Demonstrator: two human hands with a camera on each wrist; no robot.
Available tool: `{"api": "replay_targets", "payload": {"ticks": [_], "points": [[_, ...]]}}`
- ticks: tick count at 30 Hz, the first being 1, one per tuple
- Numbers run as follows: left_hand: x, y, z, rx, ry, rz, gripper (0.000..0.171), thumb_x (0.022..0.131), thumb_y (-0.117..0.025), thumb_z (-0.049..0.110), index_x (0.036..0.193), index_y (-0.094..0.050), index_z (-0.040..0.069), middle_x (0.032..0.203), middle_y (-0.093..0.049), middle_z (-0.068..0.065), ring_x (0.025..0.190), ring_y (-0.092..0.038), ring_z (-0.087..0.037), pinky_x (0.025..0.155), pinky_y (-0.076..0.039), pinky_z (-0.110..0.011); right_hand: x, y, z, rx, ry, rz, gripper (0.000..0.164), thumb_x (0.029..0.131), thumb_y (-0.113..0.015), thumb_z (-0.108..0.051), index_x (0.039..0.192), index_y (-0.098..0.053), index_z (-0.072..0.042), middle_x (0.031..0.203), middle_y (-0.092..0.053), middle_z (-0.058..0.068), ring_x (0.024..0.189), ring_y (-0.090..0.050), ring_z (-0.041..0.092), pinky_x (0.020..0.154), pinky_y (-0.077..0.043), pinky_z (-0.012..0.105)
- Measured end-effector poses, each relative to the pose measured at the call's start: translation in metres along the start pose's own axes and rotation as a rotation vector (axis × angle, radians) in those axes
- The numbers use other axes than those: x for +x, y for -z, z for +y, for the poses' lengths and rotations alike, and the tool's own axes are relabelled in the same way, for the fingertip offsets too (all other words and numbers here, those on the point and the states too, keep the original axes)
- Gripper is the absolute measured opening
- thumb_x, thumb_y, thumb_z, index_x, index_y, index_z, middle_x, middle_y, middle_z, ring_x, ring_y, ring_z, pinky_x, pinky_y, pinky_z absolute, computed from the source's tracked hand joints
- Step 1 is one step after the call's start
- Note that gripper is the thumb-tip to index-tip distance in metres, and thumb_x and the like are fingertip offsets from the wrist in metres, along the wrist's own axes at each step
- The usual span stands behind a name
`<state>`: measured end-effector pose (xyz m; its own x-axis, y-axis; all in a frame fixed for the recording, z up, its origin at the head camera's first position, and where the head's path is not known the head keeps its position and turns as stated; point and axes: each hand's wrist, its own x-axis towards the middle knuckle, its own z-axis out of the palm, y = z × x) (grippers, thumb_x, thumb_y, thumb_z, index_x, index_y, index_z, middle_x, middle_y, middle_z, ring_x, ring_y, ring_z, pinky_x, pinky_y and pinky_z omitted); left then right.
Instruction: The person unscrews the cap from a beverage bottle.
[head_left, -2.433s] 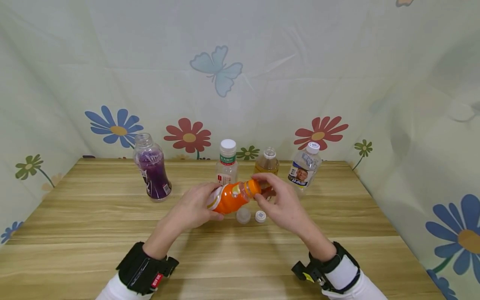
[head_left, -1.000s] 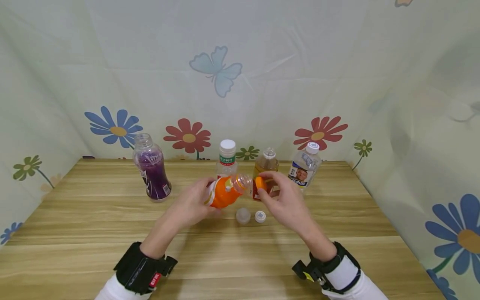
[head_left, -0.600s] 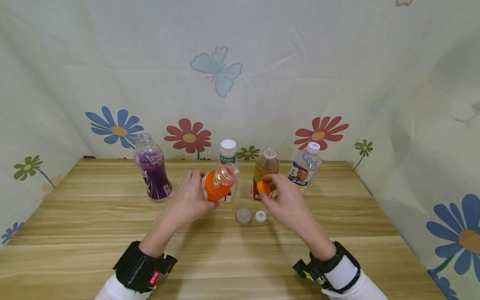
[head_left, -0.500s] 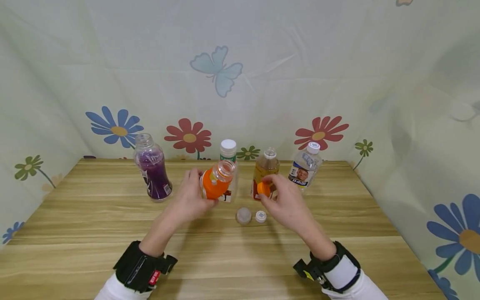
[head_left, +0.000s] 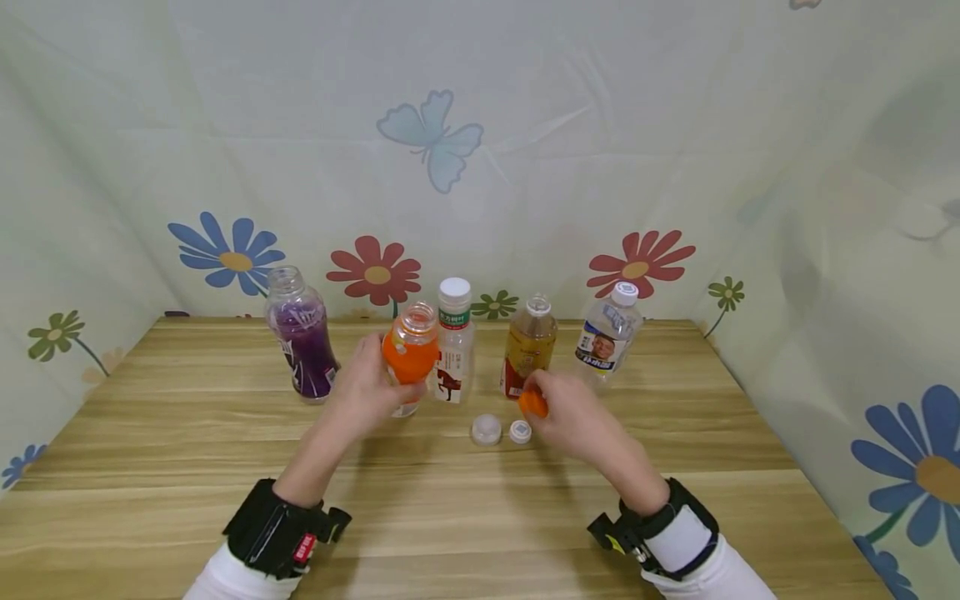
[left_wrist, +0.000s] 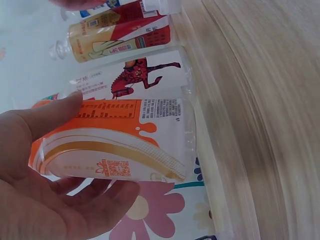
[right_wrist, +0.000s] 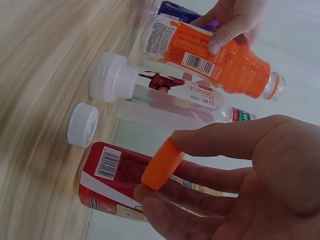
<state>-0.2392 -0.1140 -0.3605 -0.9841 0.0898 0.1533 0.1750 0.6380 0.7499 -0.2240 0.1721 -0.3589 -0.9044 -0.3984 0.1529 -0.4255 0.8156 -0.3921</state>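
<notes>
My left hand (head_left: 367,383) grips an orange drink bottle (head_left: 411,354) that has no cap on its neck. The bottle stands nearly upright, beside a white-capped bottle with a horse picture (head_left: 452,358). Between thumb and fingers, my right hand (head_left: 573,417) pinches an orange bottle cap (right_wrist: 163,164). It is low over the table, in front of an uncapped bottle of amber drink (head_left: 529,346). Two loose caps lie just left of it: a clear one (head_left: 486,430) and a small white one (head_left: 520,432).
An uncapped bottle of purple drink (head_left: 303,342) stands at the left. A clear bottle with a white cap (head_left: 609,333) is at the right. Behind the wooden table (head_left: 450,517) hangs a flowered cloth (head_left: 525,125).
The orange cap has come off the bottle. My left hand has moved left and turned the bottle from tilted to nearly upright; my right hand has lowered the cap toward the table.
</notes>
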Motion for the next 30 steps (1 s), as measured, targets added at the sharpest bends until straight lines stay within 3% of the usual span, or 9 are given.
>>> {"api": "replay_targets", "payload": {"ticks": [8, 17, 30], "points": [[0.003, 0.002, -0.007, -0.015, 0.010, 0.057, 0.065, 0.086, -0.083, 0.014, 0.135, -0.044, -0.003, 0.130, -0.058, -0.023, 0.118, -0.058, -0.041, 0.105, -0.043, -0.059, 0.000, -0.001, 0.006, -0.062, -0.051, -0.083, 0.020, 0.083, -0.080, -0.001, 0.099, -0.067, 0.001, 0.086, -0.061, 0.008, 0.075, -0.056, 0.022, 0.067, -0.052, 0.036], [0.006, 0.002, -0.016, -0.025, 0.025, 0.082, 0.068, 0.089, -0.082, 0.016, 0.139, -0.039, -0.004, 0.133, -0.052, -0.024, 0.122, -0.053, -0.041, 0.108, -0.039, -0.059, 0.001, -0.007, 0.015, -0.159, -0.095, -0.170, 0.015, 0.086, -0.078, -0.006, 0.092, -0.065, -0.006, 0.078, -0.058, 0.003, 0.068, -0.054, 0.020, 0.061, -0.048, 0.036], [0.010, 0.003, -0.027, -0.049, 0.048, 0.073, 0.074, 0.093, -0.078, 0.016, 0.144, -0.029, -0.007, 0.138, -0.052, -0.030, 0.124, -0.054, -0.045, 0.110, -0.038, -0.061, 0.004, -0.022, 0.026, -0.174, -0.051, -0.220, 0.015, 0.085, -0.076, 0.001, 0.089, -0.063, -0.007, 0.079, -0.056, 0.002, 0.073, -0.054, 0.020, 0.067, -0.050, 0.040]]}}
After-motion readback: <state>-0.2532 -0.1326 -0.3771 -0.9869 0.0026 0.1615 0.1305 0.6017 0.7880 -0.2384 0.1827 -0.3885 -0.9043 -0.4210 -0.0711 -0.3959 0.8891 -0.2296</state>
